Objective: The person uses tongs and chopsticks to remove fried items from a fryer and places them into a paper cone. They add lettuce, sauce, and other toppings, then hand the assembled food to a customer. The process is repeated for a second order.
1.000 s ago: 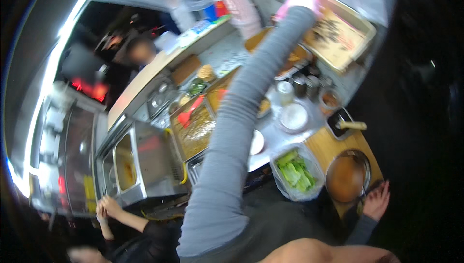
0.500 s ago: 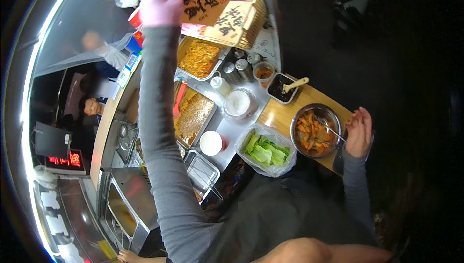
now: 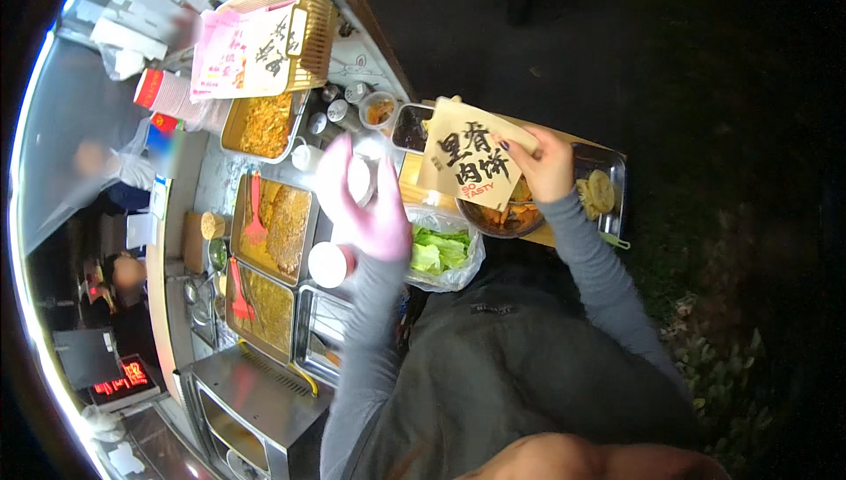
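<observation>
Above the lettuce bag (image 3: 441, 251) | right hand (image 3: 545, 163) pinches paper sleeve (image 3: 471, 161) at its edge — light, floppy, creasable | left hand (image 3: 366, 202) spread, empty — nearby

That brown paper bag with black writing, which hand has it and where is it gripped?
The right hand holds the brown paper bag, pinching its right edge near the upper corner. The left hand is open and holds nothing.
</observation>
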The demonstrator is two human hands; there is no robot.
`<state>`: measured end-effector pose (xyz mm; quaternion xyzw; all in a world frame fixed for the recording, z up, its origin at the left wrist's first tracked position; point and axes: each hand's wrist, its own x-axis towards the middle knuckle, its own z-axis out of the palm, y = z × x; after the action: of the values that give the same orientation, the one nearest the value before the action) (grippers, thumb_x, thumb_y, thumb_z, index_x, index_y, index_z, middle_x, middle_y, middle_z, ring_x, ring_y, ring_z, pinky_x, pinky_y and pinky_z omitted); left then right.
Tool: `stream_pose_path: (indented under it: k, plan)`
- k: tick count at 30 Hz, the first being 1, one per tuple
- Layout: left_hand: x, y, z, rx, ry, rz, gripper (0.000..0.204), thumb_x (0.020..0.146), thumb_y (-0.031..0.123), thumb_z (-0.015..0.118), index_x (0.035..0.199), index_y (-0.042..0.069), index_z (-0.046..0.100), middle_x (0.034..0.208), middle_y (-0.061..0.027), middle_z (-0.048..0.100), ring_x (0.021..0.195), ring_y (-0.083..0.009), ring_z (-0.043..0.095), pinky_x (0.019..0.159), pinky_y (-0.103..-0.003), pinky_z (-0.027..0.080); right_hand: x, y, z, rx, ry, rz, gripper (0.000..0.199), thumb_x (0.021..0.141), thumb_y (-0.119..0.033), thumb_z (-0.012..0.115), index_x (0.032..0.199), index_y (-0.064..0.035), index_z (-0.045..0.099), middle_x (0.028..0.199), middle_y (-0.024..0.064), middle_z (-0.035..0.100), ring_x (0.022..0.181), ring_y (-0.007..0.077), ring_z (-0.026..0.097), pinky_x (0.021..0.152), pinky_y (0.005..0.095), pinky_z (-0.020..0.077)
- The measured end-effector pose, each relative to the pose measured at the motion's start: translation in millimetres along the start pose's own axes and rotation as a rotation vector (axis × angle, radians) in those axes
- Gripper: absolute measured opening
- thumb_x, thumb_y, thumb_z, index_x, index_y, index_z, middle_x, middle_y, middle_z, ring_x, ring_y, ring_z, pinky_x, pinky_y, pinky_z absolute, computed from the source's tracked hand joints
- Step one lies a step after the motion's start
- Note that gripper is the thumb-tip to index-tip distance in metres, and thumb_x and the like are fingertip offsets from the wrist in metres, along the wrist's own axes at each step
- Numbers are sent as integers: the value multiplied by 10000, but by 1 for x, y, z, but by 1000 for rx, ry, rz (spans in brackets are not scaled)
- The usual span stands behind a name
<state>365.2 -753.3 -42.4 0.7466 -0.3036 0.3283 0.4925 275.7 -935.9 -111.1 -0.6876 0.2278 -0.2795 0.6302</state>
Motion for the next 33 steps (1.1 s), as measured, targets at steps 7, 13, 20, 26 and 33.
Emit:
stream_pose_path:
  k: [7,13,20,26,33]
  plan:
    - [-135,-26,46,-901,-307,-1117,435,811,22,655,1216,-5,499,1099,-91,601,943,-135,574,821,-257,462,-61,69,1,700,71,434,243,861,-18,599,1097,24,557,1010,80,640,888,126,614,763,247,514]
    - [-117,-65,42,-919,-868,-1007,359,812,23,679,1150,-23,565,983,-60,655,838,-98,611,754,-244,514,-47,77,-40,378,-116,350,240,931,-125,533,1097,43,573,933,76,647,850,104,613,772,241,507]
    - [-121,-34,47,-185,-453,-379,530,753,76,706,1240,4,510,1210,-178,540,1104,-290,521,973,-384,394,-77,90,-13,732,304,232,208,944,-133,504,1042,33,585,966,98,647,832,158,651,702,280,558]
    - [-193,-9,53,-1126,-459,-1441,451,869,136,629,1259,-16,460,1196,-133,552,1051,-200,550,886,-316,460,-120,106,23,1058,209,511,217,935,-140,520,1100,0,540,1002,101,624,867,222,652,733,326,551]
    - [-193,-42,30,-917,-430,-1210,313,869,156,633,1110,-39,590,1108,-96,613,977,-162,581,859,-295,451,-118,119,-26,421,-147,531,295,939,-155,509,1195,-8,498,1078,99,595,982,245,596,863,410,491]
